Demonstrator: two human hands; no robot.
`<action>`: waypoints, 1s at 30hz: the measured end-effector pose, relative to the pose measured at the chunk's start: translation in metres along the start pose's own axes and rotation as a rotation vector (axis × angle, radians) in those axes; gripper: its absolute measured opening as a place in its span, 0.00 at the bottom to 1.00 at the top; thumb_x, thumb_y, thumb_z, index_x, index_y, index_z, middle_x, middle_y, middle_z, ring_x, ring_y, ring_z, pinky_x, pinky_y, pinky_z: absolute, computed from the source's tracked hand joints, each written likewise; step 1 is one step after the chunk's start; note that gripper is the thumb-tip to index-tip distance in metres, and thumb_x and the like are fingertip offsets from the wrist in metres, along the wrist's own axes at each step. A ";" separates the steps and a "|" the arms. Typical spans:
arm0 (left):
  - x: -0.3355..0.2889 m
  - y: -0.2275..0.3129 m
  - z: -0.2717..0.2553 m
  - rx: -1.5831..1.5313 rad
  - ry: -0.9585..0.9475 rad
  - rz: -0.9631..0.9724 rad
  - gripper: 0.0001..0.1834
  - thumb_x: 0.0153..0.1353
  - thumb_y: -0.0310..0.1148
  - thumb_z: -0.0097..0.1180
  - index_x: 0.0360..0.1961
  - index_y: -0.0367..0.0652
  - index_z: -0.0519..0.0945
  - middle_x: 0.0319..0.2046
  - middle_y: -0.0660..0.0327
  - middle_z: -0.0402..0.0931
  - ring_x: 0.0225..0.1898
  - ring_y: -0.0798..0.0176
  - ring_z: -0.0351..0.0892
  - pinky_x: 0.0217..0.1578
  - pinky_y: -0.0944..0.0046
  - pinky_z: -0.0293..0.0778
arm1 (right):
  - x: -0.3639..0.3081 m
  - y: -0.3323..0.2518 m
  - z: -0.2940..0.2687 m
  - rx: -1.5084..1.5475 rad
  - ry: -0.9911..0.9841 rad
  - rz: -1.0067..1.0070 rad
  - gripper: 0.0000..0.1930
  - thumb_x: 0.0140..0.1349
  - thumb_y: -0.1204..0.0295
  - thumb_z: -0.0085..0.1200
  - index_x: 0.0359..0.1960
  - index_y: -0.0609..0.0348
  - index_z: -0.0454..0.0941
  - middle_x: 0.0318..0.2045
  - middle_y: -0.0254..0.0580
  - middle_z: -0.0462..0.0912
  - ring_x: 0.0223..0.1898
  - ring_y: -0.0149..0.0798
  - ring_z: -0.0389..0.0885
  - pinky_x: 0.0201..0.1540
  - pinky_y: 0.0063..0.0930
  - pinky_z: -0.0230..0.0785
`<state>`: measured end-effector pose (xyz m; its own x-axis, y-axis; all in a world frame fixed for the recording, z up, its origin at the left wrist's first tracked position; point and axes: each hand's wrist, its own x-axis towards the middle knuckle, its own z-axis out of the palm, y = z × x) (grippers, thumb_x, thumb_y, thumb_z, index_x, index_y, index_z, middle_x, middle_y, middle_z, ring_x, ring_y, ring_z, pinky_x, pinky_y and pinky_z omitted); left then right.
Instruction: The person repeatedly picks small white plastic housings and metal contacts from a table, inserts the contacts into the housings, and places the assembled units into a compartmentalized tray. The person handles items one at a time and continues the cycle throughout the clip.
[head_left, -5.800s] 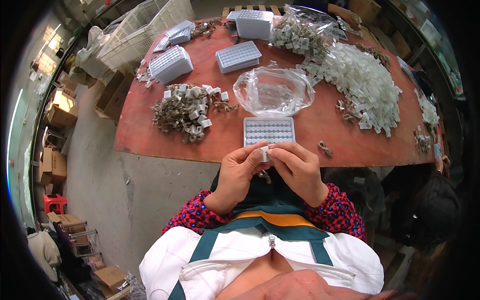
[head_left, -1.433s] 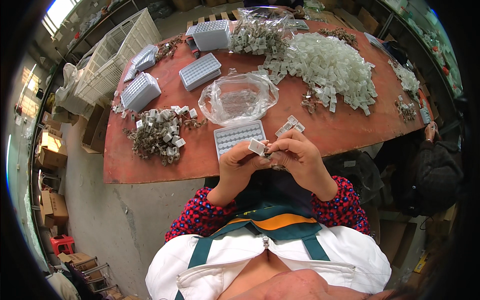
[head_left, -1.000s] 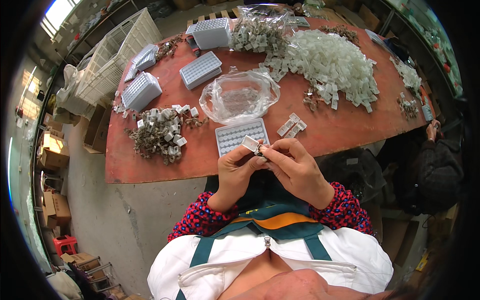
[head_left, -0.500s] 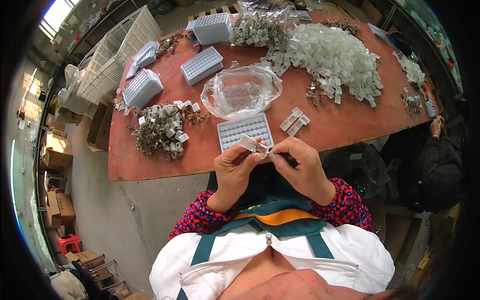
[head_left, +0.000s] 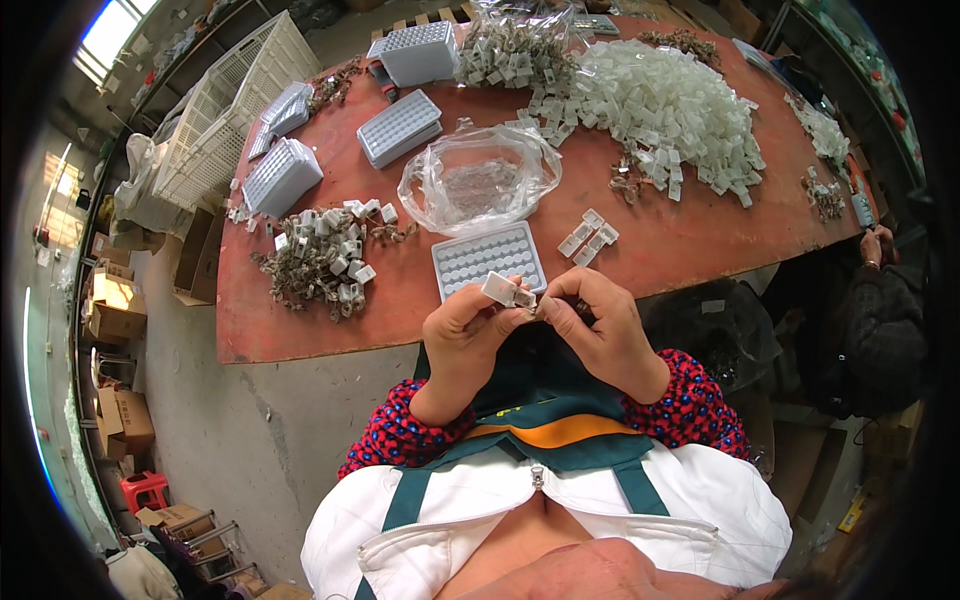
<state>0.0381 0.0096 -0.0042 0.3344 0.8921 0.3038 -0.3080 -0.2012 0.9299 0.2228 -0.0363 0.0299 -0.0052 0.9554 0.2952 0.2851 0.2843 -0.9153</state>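
Head view: holding a small white rectangular plastic case (head_left: 501, 289) mid-frame.
Pinching it with left hand (head_left: 462, 338), thumb to fingers; with right hand (head_left: 606, 332), pinching at its lower-right end, can't tell on what. Uncovered more of that end since a second ago, so probably mid-fiddle. Slanting lengthwise, flat end pointing upper left.

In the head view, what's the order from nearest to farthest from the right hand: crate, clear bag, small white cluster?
From the right hand:
1. Small white cluster: just ahead.
2. Clear bag: ahead and to the left.
3. Crate: far left, beyond the table.
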 end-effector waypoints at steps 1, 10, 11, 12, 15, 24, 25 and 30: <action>0.000 0.000 0.000 0.030 0.002 0.002 0.17 0.62 0.21 0.65 0.52 0.29 0.80 0.45 0.54 0.84 0.49 0.62 0.83 0.54 0.62 0.79 | 0.000 0.000 0.000 -0.041 0.003 -0.018 0.06 0.68 0.74 0.57 0.40 0.65 0.78 0.31 0.42 0.78 0.29 0.34 0.77 0.32 0.27 0.70; 0.001 0.005 0.000 -0.209 0.041 -0.217 0.17 0.64 0.23 0.64 0.52 0.29 0.80 0.45 0.53 0.84 0.48 0.62 0.84 0.54 0.62 0.79 | 0.002 0.004 0.004 0.109 -0.045 0.111 0.06 0.67 0.74 0.57 0.40 0.64 0.78 0.30 0.43 0.81 0.29 0.37 0.80 0.32 0.28 0.72; 0.000 0.004 0.000 -0.193 0.044 -0.191 0.17 0.63 0.23 0.64 0.52 0.29 0.80 0.45 0.53 0.84 0.48 0.62 0.84 0.55 0.61 0.79 | 0.002 0.003 0.004 0.086 -0.040 0.088 0.05 0.66 0.74 0.58 0.39 0.63 0.79 0.30 0.43 0.81 0.29 0.38 0.81 0.32 0.29 0.72; -0.001 0.003 0.000 -0.200 0.048 -0.176 0.17 0.63 0.23 0.64 0.52 0.29 0.80 0.45 0.53 0.84 0.48 0.62 0.84 0.55 0.61 0.79 | 0.002 0.001 0.003 0.063 -0.036 0.067 0.05 0.66 0.74 0.58 0.39 0.62 0.79 0.30 0.43 0.82 0.29 0.38 0.81 0.32 0.29 0.73; -0.001 0.001 -0.003 -0.085 0.022 -0.073 0.16 0.62 0.21 0.64 0.51 0.29 0.80 0.45 0.53 0.83 0.48 0.61 0.83 0.55 0.61 0.78 | 0.007 -0.004 -0.003 -0.153 -0.054 -0.084 0.04 0.64 0.74 0.60 0.38 0.59 0.81 0.30 0.41 0.83 0.30 0.41 0.82 0.32 0.32 0.73; -0.003 0.004 -0.005 -0.055 0.070 -0.042 0.17 0.62 0.22 0.65 0.51 0.30 0.80 0.46 0.52 0.82 0.47 0.62 0.83 0.53 0.61 0.79 | 0.011 -0.009 -0.004 -0.259 -0.071 -0.193 0.05 0.61 0.73 0.62 0.38 0.57 0.82 0.29 0.40 0.83 0.32 0.46 0.82 0.33 0.36 0.73; -0.003 0.005 -0.004 -0.097 0.078 -0.077 0.17 0.62 0.23 0.65 0.52 0.30 0.80 0.46 0.52 0.83 0.47 0.62 0.83 0.53 0.61 0.79 | 0.010 -0.007 -0.003 -0.217 -0.094 -0.165 0.05 0.61 0.73 0.62 0.38 0.57 0.82 0.30 0.41 0.83 0.32 0.46 0.82 0.33 0.36 0.73; -0.002 0.006 -0.001 -0.228 0.110 -0.157 0.17 0.64 0.24 0.64 0.53 0.30 0.80 0.45 0.52 0.84 0.47 0.63 0.83 0.51 0.61 0.80 | 0.008 -0.002 0.004 -0.106 -0.090 -0.103 0.06 0.62 0.73 0.61 0.39 0.59 0.82 0.31 0.45 0.84 0.34 0.43 0.85 0.35 0.33 0.76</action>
<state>0.0350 0.0069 0.0003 0.2989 0.9462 0.1238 -0.4565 0.0279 0.8893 0.2189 -0.0291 0.0328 -0.1242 0.9265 0.3553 0.3779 0.3753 -0.8464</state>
